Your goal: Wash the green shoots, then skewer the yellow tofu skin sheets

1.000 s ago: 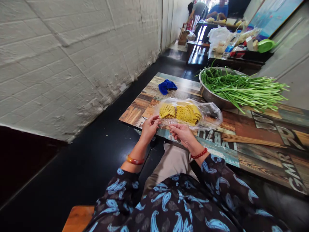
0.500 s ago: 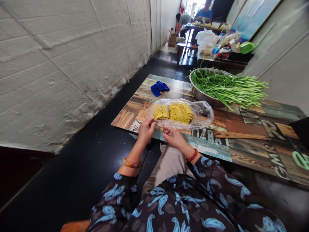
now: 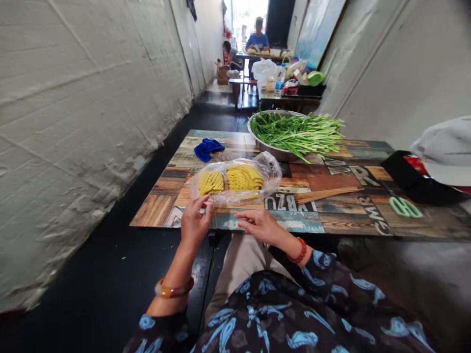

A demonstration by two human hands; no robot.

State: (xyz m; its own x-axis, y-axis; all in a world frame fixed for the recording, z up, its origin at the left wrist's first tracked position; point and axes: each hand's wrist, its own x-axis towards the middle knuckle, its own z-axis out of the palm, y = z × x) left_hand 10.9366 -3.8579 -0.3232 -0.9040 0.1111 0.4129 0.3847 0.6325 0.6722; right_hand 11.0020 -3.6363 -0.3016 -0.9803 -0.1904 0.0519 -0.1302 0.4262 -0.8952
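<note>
Yellow scored food pieces [image 3: 245, 177] lie in two groups on a clear plastic bag [image 3: 271, 171] near the table's front edge. My left hand [image 3: 196, 218] is at the bag's lower left corner, thumb and fingers curled together; what they pinch, if anything, is too small to make out. To the right, my right hand [image 3: 259, 225] hovers over the table edge with its fingers loosely spread and nothing visible in them. Thin wooden skewers [image 3: 327, 194] lie in a bundle right of the bag.
Behind the bag are a blue cloth [image 3: 208, 149] and a metal bowl [image 3: 274, 149] of long green stalks [image 3: 305, 132]. Green-handled scissors [image 3: 405, 207] and a black box [image 3: 423, 181] with a white cap [image 3: 447, 147] sit at right. Two people are far back.
The view has turned to the right. My hands have moved apart, and the fingers of my right hand have opened from a pinch.
</note>
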